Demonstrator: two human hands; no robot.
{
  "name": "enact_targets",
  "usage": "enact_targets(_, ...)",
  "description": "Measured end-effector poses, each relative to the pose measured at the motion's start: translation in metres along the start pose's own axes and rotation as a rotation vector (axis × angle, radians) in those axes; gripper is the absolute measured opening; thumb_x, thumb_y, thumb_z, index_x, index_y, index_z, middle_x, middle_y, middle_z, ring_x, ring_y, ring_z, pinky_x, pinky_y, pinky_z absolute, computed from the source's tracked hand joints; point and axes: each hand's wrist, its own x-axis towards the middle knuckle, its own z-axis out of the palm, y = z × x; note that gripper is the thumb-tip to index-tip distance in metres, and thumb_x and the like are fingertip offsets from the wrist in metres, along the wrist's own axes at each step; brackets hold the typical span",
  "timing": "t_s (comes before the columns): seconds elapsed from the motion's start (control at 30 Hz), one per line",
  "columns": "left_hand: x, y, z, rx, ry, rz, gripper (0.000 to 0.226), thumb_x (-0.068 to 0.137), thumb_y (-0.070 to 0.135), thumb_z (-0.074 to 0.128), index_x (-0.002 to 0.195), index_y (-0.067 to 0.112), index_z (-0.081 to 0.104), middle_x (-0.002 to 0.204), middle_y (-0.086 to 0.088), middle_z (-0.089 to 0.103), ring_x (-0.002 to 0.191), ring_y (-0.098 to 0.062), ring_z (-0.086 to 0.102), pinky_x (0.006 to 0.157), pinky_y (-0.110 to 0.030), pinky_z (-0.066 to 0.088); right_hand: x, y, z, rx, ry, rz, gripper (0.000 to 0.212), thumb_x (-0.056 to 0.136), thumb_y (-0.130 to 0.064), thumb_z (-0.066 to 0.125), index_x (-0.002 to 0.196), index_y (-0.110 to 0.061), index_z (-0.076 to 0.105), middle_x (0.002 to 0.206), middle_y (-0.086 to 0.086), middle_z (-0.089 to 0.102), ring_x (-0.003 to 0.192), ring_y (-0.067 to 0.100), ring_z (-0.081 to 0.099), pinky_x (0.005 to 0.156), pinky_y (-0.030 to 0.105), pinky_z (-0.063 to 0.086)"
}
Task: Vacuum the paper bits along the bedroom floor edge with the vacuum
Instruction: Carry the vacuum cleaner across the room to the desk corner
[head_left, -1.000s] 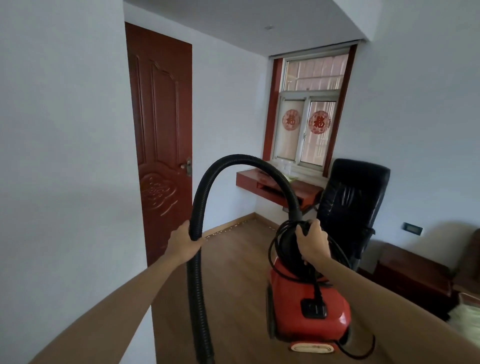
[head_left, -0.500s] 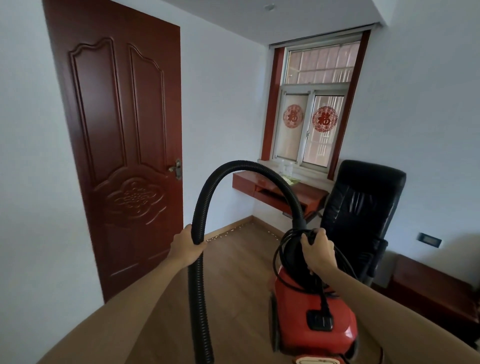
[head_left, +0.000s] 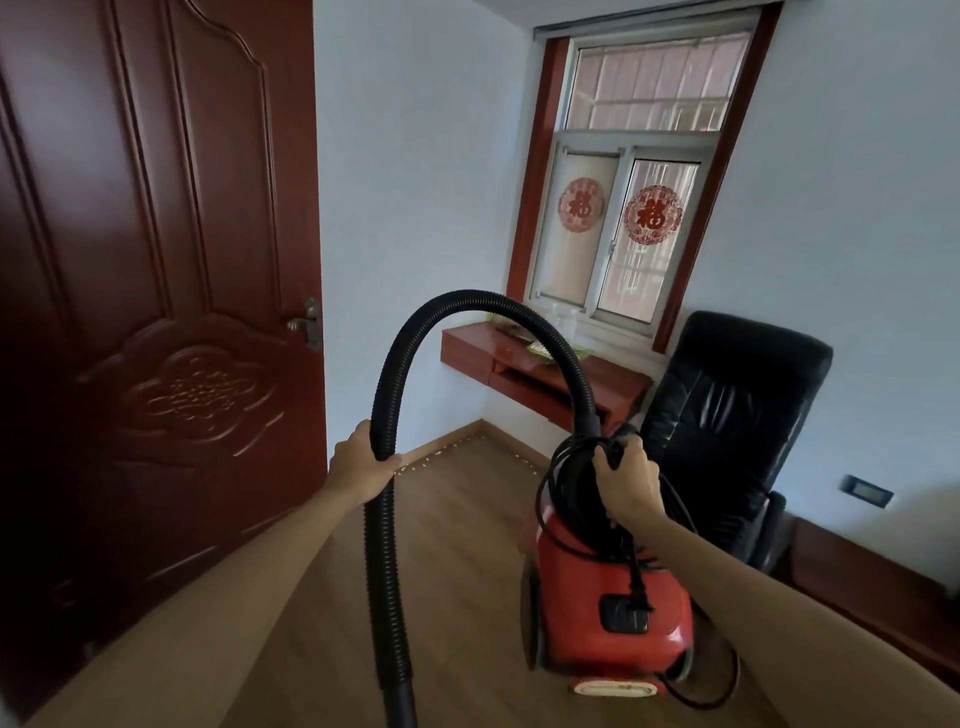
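Observation:
A red canister vacuum (head_left: 608, 608) hangs lifted above the wooden floor, its black cord coiled round the top. My right hand (head_left: 626, 480) grips its black handle and the coiled cord. A black ribbed hose (head_left: 441, 322) arches up from the vacuum and drops down on the left, where my left hand (head_left: 363, 467) is closed around it. Small pale paper bits (head_left: 434, 457) lie scattered along the skirting board at the far wall. The hose's lower end runs out of view at the bottom.
A dark red door (head_left: 156, 312) stands close on my left. Under the window hangs a red wall desk (head_left: 545, 369), with a black office chair (head_left: 727, 415) beside it. A low wooden cabinet (head_left: 857, 582) sits at the right wall.
I have moved further into the room: the door has grown larger on the left, and the desk and chair are nearer. Both hands keep the same grip.

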Motion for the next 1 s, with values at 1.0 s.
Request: enact_targets(1.0,0.248,-0.024,0.161,0.05,0.103,-0.233,0.038,0.088,0.018,0.071,0.121,0.009,0.054,0.109,-0.009,0.065,0.101,-0.029,0.064,0.091,-0.042,0.054,0.321,0.047,0.156,-0.022,-0.258,-0.097,0.035,0.099,-0.041,0.05,0.123,-0.018,0.042,0.078,-0.004,0.047,0.067,0.022,0.06,0.057,0.041,0.058)
